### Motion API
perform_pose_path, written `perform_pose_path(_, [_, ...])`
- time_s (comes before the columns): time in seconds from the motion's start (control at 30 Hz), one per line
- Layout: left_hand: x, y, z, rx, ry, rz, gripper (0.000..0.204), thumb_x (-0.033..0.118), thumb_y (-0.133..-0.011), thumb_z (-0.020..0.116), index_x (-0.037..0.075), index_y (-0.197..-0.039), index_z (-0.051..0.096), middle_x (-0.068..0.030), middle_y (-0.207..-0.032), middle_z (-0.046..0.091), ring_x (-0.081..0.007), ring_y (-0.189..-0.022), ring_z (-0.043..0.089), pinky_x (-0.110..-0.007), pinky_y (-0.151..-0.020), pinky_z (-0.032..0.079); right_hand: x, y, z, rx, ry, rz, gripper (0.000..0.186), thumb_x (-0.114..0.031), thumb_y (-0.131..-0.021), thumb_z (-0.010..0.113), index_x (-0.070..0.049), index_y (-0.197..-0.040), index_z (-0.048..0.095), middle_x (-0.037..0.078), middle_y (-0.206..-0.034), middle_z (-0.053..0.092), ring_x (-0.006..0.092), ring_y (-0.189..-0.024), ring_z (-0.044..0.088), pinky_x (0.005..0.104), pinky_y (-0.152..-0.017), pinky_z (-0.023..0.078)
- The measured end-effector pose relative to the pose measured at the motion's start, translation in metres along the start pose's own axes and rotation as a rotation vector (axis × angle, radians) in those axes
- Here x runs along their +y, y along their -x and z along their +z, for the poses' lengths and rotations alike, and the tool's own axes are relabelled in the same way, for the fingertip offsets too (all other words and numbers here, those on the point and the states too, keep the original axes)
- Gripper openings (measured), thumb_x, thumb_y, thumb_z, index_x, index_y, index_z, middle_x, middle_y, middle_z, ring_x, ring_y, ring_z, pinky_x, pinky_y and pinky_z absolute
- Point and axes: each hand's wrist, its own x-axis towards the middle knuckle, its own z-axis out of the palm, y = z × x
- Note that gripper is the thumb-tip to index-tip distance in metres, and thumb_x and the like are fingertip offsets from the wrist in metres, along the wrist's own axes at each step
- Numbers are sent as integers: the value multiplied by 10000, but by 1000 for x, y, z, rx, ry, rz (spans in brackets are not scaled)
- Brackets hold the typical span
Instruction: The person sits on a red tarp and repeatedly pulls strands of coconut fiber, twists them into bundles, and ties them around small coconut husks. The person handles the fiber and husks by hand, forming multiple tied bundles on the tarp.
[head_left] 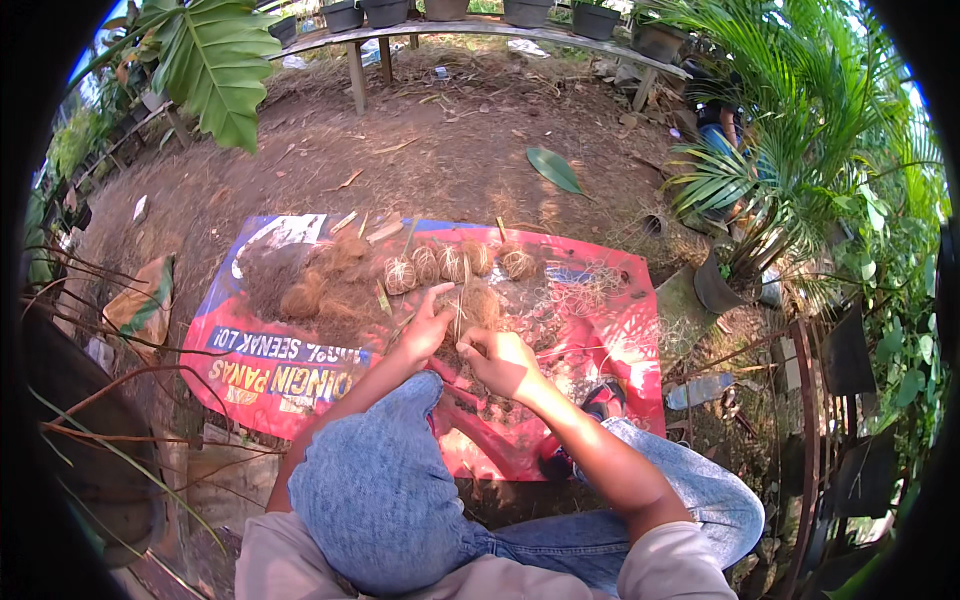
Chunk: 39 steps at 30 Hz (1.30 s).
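In front of me, a loose brown fibre ball (482, 304) rests on the red plastic sheet (625, 330). My left hand (428, 328) is at its left side, index finger raised and the other fingers curled by a thin pale strand of twine (459, 312). Thumb and fingers of my right hand (497, 360) pinch together at the near end of that strand, just below the ball. Just beyond my hands stands a row of several fibre balls wrapped in twine, among them a left one (400, 276) and a right one (516, 263).
A heap of loose brown fibre (325, 280) lies left on the sheet, and tangled pale twine (585, 290) lies right. A plastic bottle (699, 391) is on the ground at right. Behind the dirt ground stands a bench (450, 28) with pots. Another person (722, 130) is partly hidden by palms.
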Motion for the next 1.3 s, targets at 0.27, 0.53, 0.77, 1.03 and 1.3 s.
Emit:
perform_pose_path(0.27, [12, -4, -5, -99, 620, -131, 385, 117, -1046, 421, 99, -1429, 443, -106, -1382, 544, -216, -1253, 562, -394, -1053, 489, 74, -21, 38, -251, -659, 281, 221, -217, -995, 528, -64, -983, 688, -2, -814, 639, 89, -774, 584, 280, -679, 484])
perform_pose_path(0.53, [25, 17, 13, -302, -153, 122, 468, 22, -976, 476, 96, -1438, 476, -64, -1428, 511, -191, -1352, 451, -352, -1125, 355, 60, -41, -37, 52, -1155, 488, 183, -162, -1009, 474, -158, -831, 517, -71, -671, 456, 50, -527, 392, 237, -468, 298])
perform_pose_path(0.77, [-2, 5, 26, -139, 379, -365, 493, 322, -1033, 325, 41, -1412, 469, -117, -1350, 593, -231, -1241, 569, -415, -1065, 435, 24, -51, 15, 286, -700, 86, 145, -154, -1018, 531, -65, -905, 554, -49, -746, 477, 53, -704, 419, 246, -647, 376])
perform_pose_path(1.03, [-12, 14, 41, -372, 394, -279, 556, 445, -1049, 348, 76, -1454, 440, -142, -1357, 589, -277, -1233, 589, -504, -1011, 503, 31, -37, 12, 529, -361, 107, 120, -158, -975, 545, -40, -964, 565, 201, -820, 630, 411, -809, 642, 451, -712, 480])
perform_pose_path(1.3, [-24, -4, 26, -11, 443, -348, 409, 326, -1056, 404, 45, -1309, 559, -122, -1255, 646, -256, -1150, 639, -436, -951, 542, 4, -8, 17, 383, 189, -322, 87, -134, -872, 631, -77, -935, 610, 143, -813, 636, 358, -785, 631, 454, -674, 530])
